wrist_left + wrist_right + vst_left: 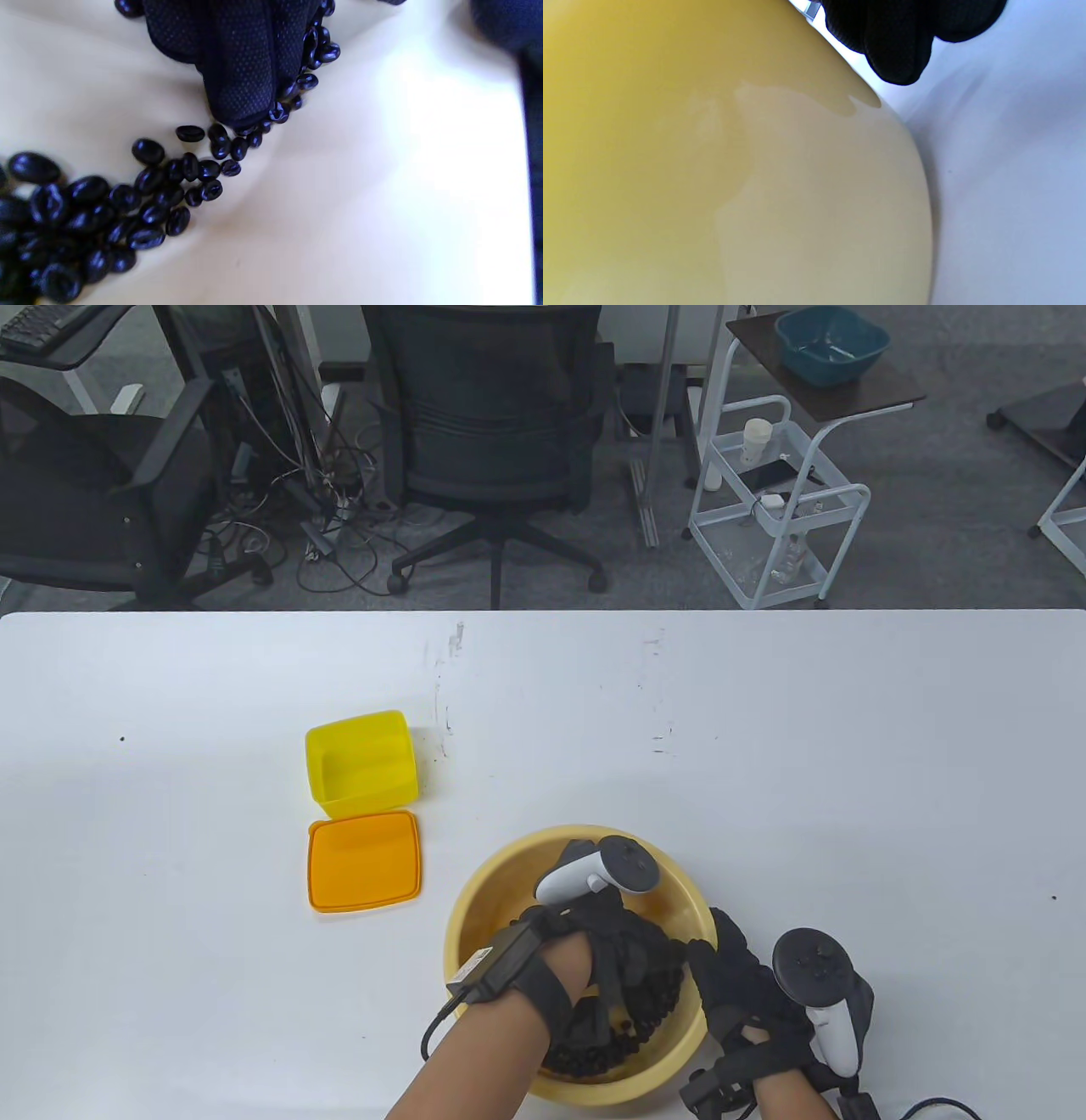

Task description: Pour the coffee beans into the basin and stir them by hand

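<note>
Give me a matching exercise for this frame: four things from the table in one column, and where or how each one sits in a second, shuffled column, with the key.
Things:
1. coffee beans
2. yellow box
3. orange lid
4. right hand

Places or states:
A. lying flat on the table, just in front of the box
B. standing empty, with no lid on
C. at the outer right side of the basin
D. inside the basin, under the left hand

Pairs: 1-D, 2-B, 3-A, 4-C

left hand fingers [237, 76] in coffee beans [127, 203] | basin [360, 190] floor pale
</note>
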A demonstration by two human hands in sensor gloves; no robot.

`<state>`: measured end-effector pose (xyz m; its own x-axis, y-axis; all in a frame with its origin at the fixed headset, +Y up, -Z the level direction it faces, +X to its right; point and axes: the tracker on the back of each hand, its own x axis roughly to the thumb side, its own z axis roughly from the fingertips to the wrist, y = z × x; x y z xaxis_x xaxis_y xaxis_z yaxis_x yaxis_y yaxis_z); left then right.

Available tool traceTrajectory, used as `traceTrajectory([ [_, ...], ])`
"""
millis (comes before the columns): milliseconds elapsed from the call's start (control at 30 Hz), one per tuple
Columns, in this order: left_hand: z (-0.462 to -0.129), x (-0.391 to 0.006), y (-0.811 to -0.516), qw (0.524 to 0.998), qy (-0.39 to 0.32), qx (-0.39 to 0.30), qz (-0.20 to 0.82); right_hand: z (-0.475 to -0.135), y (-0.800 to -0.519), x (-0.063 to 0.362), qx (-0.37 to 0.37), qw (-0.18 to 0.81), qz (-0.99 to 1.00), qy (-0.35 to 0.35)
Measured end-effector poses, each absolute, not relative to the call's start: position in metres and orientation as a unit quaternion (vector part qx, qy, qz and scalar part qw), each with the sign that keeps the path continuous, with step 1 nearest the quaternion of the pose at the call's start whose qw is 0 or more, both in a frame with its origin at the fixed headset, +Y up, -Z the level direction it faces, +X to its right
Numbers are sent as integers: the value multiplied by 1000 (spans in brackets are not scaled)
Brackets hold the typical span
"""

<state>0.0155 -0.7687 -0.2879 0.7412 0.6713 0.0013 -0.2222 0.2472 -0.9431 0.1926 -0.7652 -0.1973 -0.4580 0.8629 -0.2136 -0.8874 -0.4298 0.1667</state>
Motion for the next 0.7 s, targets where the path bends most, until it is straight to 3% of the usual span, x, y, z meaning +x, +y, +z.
traceTrajectory([
  [133,-294,10,-760,820,-197,-469,262,-197,-765,193,-48,518,844,128],
  [367,-290,10,-743,930,-223,-285,57,-197,-765,193,-49,518,844,127],
  [567,-284,11,-738,938,-184,-271,-113,-197,-765,193,-48,518,845,127],
  [700,-283,5,-748,878,-134,-360,-286,-197,-765,193,-49,518,845,127],
])
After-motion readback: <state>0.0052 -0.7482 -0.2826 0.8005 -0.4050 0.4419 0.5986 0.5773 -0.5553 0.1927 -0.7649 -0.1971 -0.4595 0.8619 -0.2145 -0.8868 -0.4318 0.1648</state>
